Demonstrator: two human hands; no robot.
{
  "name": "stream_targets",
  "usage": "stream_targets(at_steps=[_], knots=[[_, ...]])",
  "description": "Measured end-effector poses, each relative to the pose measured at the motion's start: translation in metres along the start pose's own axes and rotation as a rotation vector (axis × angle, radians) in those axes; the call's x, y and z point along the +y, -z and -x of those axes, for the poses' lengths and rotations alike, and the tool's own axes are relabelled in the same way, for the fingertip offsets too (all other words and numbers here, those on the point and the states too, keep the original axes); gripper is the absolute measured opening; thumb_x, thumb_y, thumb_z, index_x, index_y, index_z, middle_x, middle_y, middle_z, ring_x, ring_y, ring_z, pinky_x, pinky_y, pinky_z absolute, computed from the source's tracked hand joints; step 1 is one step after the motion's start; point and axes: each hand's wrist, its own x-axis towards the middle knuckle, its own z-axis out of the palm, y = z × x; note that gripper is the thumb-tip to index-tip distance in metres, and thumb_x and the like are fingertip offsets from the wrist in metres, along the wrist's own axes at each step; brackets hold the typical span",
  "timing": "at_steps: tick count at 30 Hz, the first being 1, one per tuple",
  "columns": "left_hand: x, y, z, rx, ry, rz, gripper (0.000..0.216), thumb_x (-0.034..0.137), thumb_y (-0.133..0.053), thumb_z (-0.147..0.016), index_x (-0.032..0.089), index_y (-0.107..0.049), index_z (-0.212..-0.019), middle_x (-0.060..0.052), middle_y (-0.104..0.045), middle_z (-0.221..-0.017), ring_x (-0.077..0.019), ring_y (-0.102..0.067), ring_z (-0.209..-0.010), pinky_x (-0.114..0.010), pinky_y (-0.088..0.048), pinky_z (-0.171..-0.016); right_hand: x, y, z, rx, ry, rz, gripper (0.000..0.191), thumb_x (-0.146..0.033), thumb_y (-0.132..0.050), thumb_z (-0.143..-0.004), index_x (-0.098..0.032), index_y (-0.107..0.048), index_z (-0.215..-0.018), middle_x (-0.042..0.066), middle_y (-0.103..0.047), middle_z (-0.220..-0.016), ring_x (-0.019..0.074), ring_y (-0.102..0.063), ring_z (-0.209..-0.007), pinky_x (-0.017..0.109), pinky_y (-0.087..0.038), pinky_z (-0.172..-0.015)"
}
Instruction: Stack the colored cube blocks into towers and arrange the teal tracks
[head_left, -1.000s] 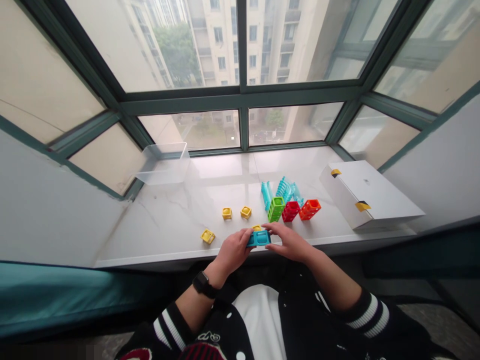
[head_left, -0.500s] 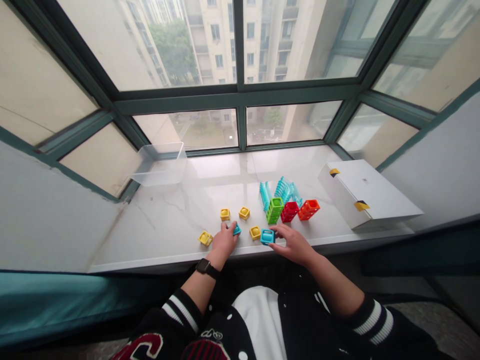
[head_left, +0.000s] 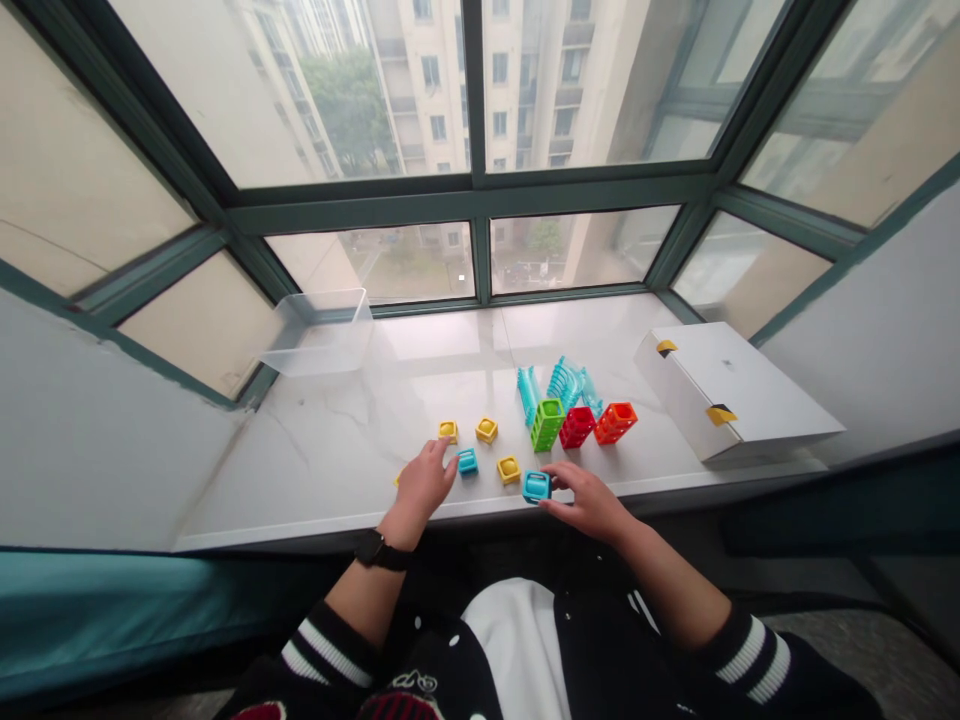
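My right hand pinches a small blue cube by its right side, near the front edge of the marble sill. My left hand lies flat with fingers stretched out. Its fingertips are just left of a second blue cube and do not grip it. That hand covers most of a yellow cube at the left. Three more yellow cubes stand between and behind my hands.
Behind my right hand lie a green block, a red block and an orange block, with translucent cyan pieces behind them. A white box sits at the right, a clear plastic tub at the back left.
The blue piece held between both hands came apart into two cubes. My left hand set one down and slid left over a yellow cube. My right hand kept the other.
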Motion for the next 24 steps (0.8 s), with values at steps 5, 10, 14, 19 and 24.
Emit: stream_targets(at_steps=[5, 10, 14, 19, 24], knots=[[-0.046, 0.019, -0.035, 0.156, 0.036, 0.009, 0.036, 0.039, -0.046, -0.106, 0.022, -0.066, -0.131, -0.010, -0.071, -0.127, -0.0257, -0.071, -0.111, -0.034, -0.057, -0.091, -0.001, -0.006, -0.001, -0.050, -0.002, -0.005, 0.041, -0.032, -0.077, -0.088, -0.023, -0.066, -0.127, 0.008, -0.070, -0.118, 0.0217, -0.071, -0.095, 0.037, -0.060, -0.089], [-0.066, -0.003, -0.075, 0.063, 0.068, -0.077, 0.037, 0.037, -0.045, -0.105, 0.022, -0.066, -0.131, -0.011, -0.069, -0.132, -0.0274, -0.070, -0.113, -0.036, -0.057, -0.090, -0.005, -0.008, 0.001, -0.060, -0.015, -0.001, 0.042, -0.032, -0.079, -0.087, -0.024, -0.066, -0.127, 0.007, -0.070, -0.115, 0.0215, -0.070, -0.095, 0.036, -0.059, -0.088], [-0.070, -0.027, -0.089, -0.042, 0.090, -0.120, 0.039, 0.036, -0.044, -0.104, 0.020, -0.064, -0.135, -0.014, -0.067, -0.135, -0.0284, -0.069, -0.113, -0.038, -0.056, -0.093, -0.005, -0.008, 0.006, -0.051, -0.020, -0.014, 0.042, -0.031, -0.079, -0.087, -0.025, -0.067, -0.127, 0.007, -0.070, -0.115, 0.0214, -0.071, -0.096, 0.036, -0.059, -0.089], [-0.073, -0.029, -0.092, -0.068, 0.087, -0.090, 0.044, 0.040, -0.047, -0.103, 0.018, -0.062, -0.137, -0.015, -0.068, -0.134, -0.0295, -0.066, -0.120, -0.040, -0.053, -0.101, -0.002, -0.010, 0.005, -0.029, -0.024, -0.029, 0.042, -0.032, -0.080, -0.087, -0.025, -0.067, -0.126, 0.008, -0.071, -0.116, 0.0225, -0.072, -0.096, 0.037, -0.061, -0.087], [-0.050, 0.002, -0.067, 0.157, 0.062, 0.088, 0.045, 0.044, -0.048, -0.104, 0.019, -0.062, -0.137, -0.015, -0.068, -0.135, -0.0310, -0.061, -0.127, -0.046, -0.047, -0.113, -0.003, -0.020, -0.006, -0.002, 0.016, -0.068, 0.046, -0.033, -0.079, -0.088, -0.025, -0.066, -0.132, 0.009, -0.072, -0.120, 0.0228, -0.072, -0.097, 0.039, -0.063, -0.087]])
